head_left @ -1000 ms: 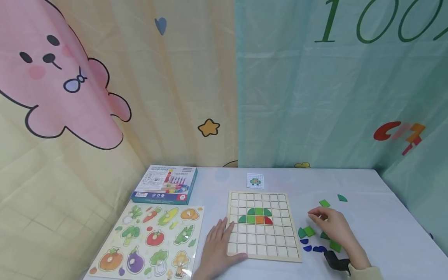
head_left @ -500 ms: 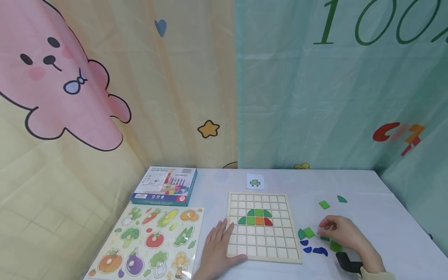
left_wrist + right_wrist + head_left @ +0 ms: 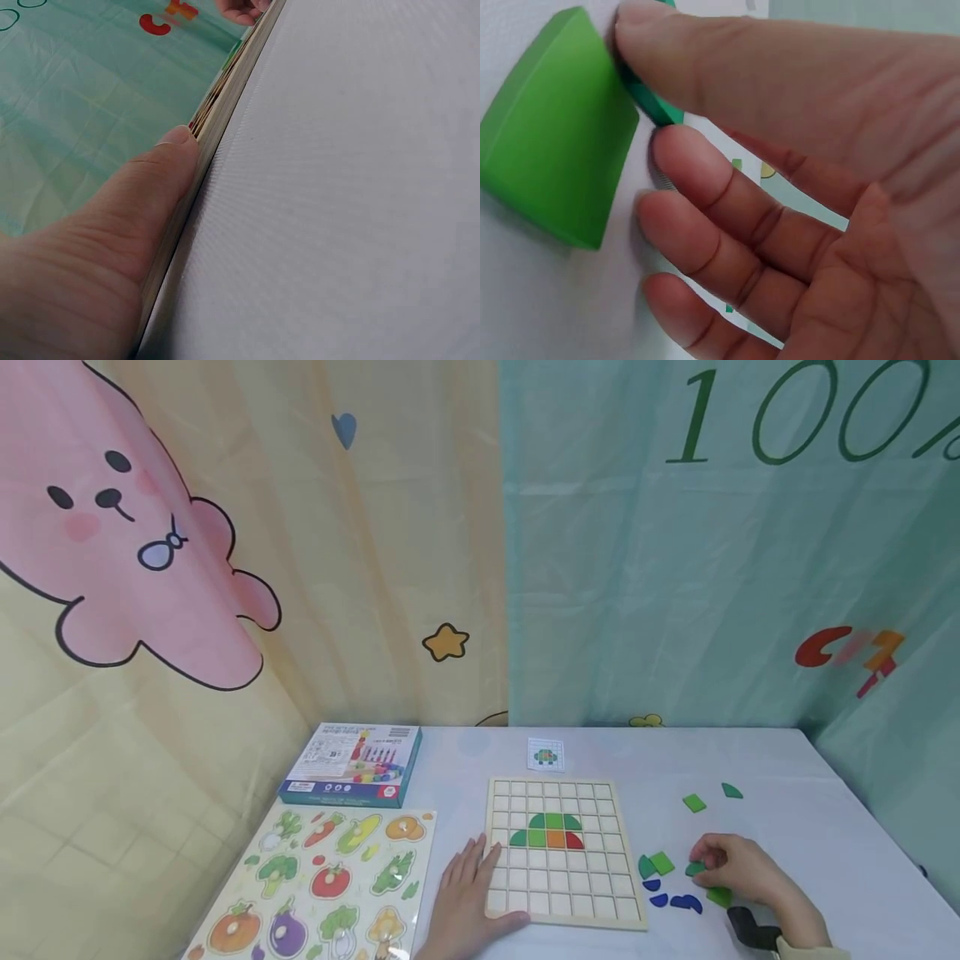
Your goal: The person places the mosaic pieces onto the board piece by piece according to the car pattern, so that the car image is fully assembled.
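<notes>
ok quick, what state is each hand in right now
Left hand: open, touching the wooden grid board.
Right hand: pinching a dark green quarter-circle piece.

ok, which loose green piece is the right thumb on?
The dark green rounded piece; the bright green square beside it is untouched by the right hand, the others lie farther off.

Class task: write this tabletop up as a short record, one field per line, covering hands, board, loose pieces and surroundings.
Left hand: rests at the left side of the grid board
Right hand: pinches a dark green piece
Board pattern: seven pieces, green, orange and red
Loose: green pieces, blue pieces, right of board
Beyond board: picture card
Far left: vegetable sheet, box behind it
</notes>
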### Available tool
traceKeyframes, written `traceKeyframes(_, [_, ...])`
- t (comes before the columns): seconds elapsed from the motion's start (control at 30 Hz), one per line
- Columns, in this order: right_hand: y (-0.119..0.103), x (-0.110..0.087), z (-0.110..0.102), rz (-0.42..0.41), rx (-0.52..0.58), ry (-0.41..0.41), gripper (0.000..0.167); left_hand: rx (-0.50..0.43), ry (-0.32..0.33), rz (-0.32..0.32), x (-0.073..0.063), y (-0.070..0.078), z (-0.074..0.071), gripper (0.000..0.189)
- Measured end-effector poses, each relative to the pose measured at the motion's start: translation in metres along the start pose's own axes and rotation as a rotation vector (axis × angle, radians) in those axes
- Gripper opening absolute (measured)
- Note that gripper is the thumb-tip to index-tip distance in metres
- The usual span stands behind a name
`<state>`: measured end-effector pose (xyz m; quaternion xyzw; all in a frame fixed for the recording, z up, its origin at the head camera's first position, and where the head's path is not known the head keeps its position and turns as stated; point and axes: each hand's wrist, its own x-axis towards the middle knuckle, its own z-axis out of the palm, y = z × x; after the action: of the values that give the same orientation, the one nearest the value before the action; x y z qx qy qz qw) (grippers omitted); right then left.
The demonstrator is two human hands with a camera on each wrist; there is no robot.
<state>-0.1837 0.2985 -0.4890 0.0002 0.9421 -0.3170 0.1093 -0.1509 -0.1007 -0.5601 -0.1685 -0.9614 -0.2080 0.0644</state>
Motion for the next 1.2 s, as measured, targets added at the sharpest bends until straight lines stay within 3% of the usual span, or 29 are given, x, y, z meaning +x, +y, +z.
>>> traceKeyframes(0.47, [0.0038, -0.0013, 0.0023, 0.009, 0.041, 0.016, 0.029, 0.017, -0.008, -0.01, -0.0032, -0.0009, -0.0006, 0.105])
traceKeyframes(1.2, [0.0057, 0.0021, 0.0001, 0.036, 0.035, 0.057, 0.022, 0.024, 0.008, 0.008, -0.0012, 0.0004, -0.0007, 0.104])
